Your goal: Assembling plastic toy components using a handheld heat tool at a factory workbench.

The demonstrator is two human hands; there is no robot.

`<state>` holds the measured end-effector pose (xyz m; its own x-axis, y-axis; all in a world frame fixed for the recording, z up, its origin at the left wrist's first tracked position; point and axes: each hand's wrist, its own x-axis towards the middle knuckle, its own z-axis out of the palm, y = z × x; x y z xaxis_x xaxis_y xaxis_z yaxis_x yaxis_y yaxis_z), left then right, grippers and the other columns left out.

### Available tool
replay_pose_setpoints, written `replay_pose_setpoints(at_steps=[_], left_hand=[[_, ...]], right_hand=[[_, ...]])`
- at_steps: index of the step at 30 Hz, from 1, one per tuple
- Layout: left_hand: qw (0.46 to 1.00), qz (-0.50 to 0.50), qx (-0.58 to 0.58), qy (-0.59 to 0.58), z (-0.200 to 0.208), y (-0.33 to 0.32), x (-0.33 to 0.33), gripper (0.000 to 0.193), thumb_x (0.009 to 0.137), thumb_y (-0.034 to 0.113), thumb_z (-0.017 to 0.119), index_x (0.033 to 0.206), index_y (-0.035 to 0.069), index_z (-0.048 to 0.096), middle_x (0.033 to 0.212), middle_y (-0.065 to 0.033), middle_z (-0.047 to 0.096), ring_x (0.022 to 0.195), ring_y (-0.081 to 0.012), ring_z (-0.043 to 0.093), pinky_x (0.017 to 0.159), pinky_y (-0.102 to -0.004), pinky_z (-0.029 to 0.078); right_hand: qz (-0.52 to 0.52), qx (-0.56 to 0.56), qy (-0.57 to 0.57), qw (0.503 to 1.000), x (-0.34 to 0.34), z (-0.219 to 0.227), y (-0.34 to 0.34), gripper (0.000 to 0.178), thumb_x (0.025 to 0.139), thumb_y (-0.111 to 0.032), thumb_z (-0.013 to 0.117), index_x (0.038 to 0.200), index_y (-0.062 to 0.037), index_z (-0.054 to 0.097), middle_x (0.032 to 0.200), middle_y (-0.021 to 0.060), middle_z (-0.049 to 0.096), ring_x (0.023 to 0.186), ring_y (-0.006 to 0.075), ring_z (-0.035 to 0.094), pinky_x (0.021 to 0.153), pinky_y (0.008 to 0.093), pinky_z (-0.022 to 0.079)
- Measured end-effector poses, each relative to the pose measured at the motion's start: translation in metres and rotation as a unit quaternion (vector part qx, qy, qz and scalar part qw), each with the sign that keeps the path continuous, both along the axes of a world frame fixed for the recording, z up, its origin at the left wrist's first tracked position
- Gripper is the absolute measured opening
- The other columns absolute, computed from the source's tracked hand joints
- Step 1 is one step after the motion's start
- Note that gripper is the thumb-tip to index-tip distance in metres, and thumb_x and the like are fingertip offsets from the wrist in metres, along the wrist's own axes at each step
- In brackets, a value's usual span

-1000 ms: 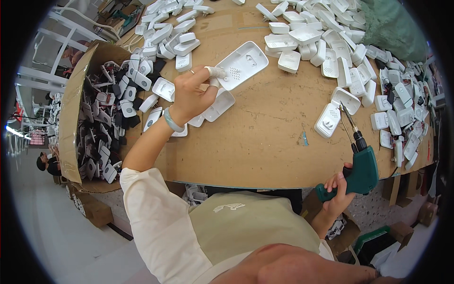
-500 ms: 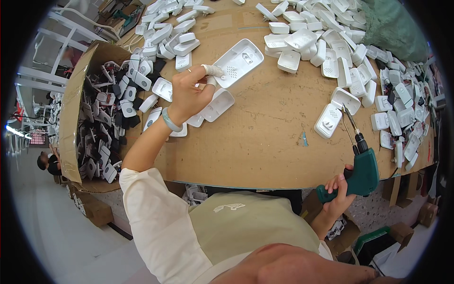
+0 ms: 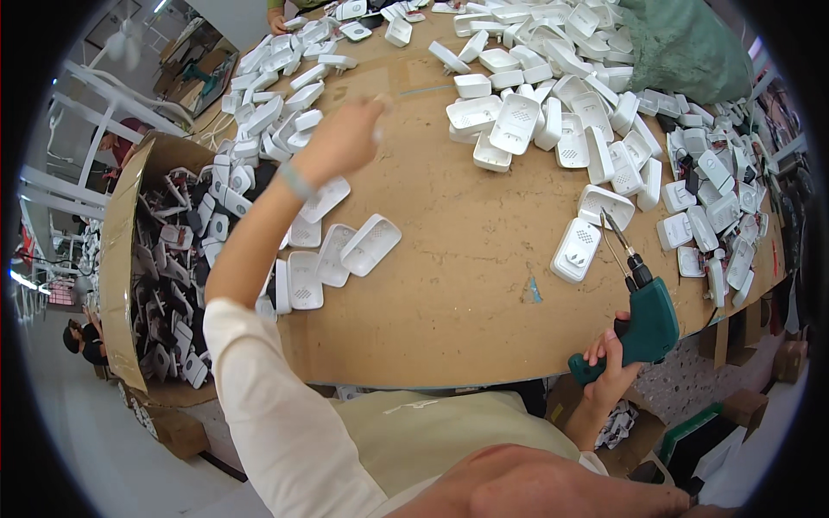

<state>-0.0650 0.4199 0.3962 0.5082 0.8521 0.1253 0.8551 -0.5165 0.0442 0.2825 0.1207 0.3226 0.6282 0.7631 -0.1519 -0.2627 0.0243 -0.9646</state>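
My right hand (image 3: 607, 361) is wrapped round the handle of a green pistol-shaped soldering gun (image 3: 649, 323), near the front right of the table. The gun's two metal prongs reach up to a pair of white plastic casings: an upright-sided one (image 3: 607, 204) and one (image 3: 576, 250) with plug pins showing. Over the left middle of the table is my left hand (image 3: 341, 140), its fingers smeared by motion, with no casing visible in it. Below it several open casings (image 3: 371, 244) lie in a loose row, hollow side up.
Large heaps of white casings (image 3: 515, 123) cover the back right, beside a green sack (image 3: 682, 52). Finished-looking units with wires (image 3: 734, 216) lie at the far right. A cardboard box (image 3: 121, 276) full of parts stands left. Another person's hand (image 3: 276, 22) shows at the far edge.
My left hand has let go of the white casing and moved up and left; a similar casing now lies on the heap's near edge. The view has shifted. My right hand still grips the soldering gun.
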Motion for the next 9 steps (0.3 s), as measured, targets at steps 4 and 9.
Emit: replay_pose_setpoints(at_steps=[4,9], left_hand=[[0.994,-0.023,0.102,0.016,-0.061,0.145,0.044,0.047,0.082,0.002,0.059,0.129,0.010,0.055,0.128,-0.0210,0.057,0.115,-0.0403,0.057,0.098,-0.0489,0.047],[0.978,-0.011,0.169,0.120,-0.097,0.207,0.089,0.043,0.085,0.011,0.064,0.127,0.020,0.060,0.138,-0.0146,0.054,0.121,-0.0379,0.054,0.099,-0.0574,0.043]], right_hand=[[0.000,0.007,0.010,1.000,-0.004,0.000,0.004,0.033,0.090,-0.005,0.059,0.121,0.0013,0.053,0.065,0.0024,0.043,0.047,0.0101,0.041,0.048,0.0265,0.041],[-0.022,0.002,-0.005,1.000,0.010,-0.004,-0.002,0.036,0.089,-0.008,0.062,0.123,0.0006,0.052,0.066,0.0033,0.044,0.045,0.0103,0.043,0.047,0.0260,0.043]])
